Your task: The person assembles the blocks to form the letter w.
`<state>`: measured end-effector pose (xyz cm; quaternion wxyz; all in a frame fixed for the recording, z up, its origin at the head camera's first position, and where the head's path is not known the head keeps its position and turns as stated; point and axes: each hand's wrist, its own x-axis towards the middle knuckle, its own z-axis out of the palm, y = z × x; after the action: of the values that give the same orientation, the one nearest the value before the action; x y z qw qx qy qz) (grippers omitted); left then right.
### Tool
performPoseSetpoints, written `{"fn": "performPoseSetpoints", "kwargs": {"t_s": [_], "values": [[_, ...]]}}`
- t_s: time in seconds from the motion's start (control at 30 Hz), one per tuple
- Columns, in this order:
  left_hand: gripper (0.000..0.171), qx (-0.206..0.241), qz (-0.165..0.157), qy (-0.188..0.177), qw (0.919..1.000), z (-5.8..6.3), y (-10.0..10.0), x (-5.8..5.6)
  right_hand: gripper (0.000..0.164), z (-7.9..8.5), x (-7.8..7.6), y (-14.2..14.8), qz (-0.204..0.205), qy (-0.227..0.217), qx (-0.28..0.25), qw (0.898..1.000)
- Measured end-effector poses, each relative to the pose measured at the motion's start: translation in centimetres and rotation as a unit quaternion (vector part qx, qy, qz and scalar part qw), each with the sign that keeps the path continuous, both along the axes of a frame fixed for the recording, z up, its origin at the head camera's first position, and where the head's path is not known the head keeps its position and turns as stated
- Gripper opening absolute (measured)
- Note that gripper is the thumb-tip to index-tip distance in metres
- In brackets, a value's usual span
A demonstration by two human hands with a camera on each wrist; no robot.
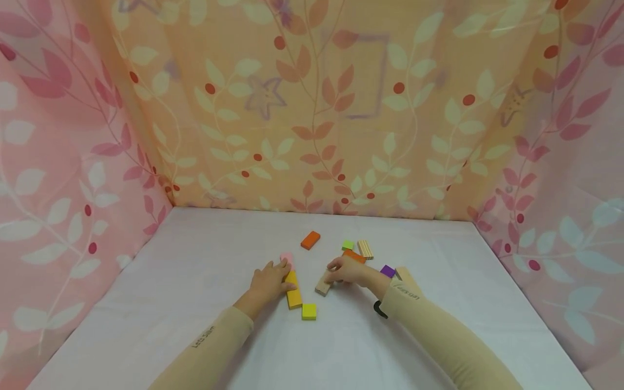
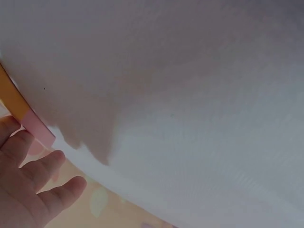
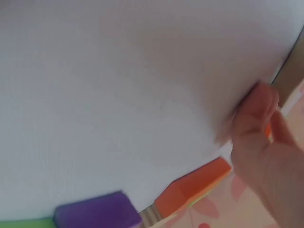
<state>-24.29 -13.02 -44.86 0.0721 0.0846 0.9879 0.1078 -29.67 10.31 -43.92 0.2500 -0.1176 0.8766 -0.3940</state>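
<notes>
My left hand rests at a row of blocks, its fingers fairly straight and spread. Its fingertips touch the pink block at the far end, and the thumb lies on the yellow-orange blocks. In the left wrist view, fingers reach beside the pink block. My right hand pinches a plain wooden block on the table, just right of the row. The right wrist view shows that hand with thumb and finger at the wooden block, partly cut off by the frame.
Below the row lies a yellow block. An orange block sits farther back. Around my right hand are another orange block, a green block, a striped block, a purple block and a pale wooden block.
</notes>
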Motion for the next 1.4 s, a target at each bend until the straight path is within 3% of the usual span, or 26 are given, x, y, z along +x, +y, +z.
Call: {"fn": "performPoseSetpoints", "kwargs": {"t_s": [0.17, 0.6, 1.4], "values": [[0.067, -0.003, 0.000, 0.002, 1.0000, -0.2, 0.0, -0.2, 0.034, -0.2, 0.5, -0.6, 0.003, 0.020, 0.031, 0.999], [0.068, 0.000, 0.000, -0.004, 1.0000, -0.5, -0.1, -0.2, 0.024, -0.1, 0.5, -1.2, 0.047, -0.006, 0.036, 0.998], [0.067, 0.004, -0.005, -0.006, 1.0000, -0.4, -0.1, -0.2, 0.022, 0.4, 0.7, -1.2, 0.066, -0.015, 0.057, 0.996]]}}
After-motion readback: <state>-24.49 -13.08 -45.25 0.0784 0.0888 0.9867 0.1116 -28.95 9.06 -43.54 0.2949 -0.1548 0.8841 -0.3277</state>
